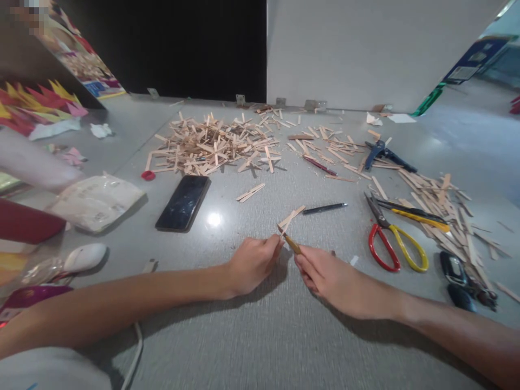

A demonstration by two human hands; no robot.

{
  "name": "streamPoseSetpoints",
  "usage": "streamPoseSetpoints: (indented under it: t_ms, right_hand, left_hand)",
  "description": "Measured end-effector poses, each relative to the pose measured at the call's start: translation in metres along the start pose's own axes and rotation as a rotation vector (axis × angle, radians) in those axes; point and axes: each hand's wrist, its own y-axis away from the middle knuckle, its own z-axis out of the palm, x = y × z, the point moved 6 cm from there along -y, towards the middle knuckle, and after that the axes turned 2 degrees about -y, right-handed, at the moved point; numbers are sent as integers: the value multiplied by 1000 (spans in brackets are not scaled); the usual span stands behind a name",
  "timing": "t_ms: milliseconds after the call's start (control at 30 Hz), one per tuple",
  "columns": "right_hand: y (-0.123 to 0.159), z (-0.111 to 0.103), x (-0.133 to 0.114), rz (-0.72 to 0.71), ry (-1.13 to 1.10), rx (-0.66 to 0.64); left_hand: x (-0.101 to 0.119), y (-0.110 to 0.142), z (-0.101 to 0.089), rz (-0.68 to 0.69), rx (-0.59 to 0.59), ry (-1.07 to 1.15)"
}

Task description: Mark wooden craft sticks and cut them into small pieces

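Near the middle of the grey table, my left hand [254,262] is closed, pinching thin wooden craft sticks [291,218] that cross at a narrow angle and point away from me. My right hand [331,279] is closed round a slim tool with a yellow-brown handle [292,245]. Its dark tip meets the sticks just past my left fingertips; whether it is a blade or a brush is too small to tell. Just beyond lies a black pen [325,208]. A loose pair of craft sticks [251,193] rests farther off to the left.
A big heap of craft sticks [215,143] lies at the back, with more scattered rightward. Scissors with red and yellow handles [382,233], a yellow-black cutter [420,215] and blue pliers [377,153] lie right. Left are a phone [183,203], a white mouse [86,257] and a plastic packet [99,201].
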Motion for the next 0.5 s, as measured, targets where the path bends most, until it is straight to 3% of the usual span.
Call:
streamPoseSetpoints:
  t_ms: [133, 267, 400, 500]
  right_hand:
    - [-1, 9, -4, 67, -78, 21]
    - [1, -13, -13, 100, 9, 29]
    - [3, -37, -20, 27, 205, 83]
    - [4, -40, -20, -12, 272, 41]
  left_hand:
    - [-1, -2, -3, -50, 19, 48]
    - [0, -8, -9, -79, 29, 183]
    - [-2, -15, -7, -173, 21, 758]
    - [-1, -18, -3, -210, -25, 1099]
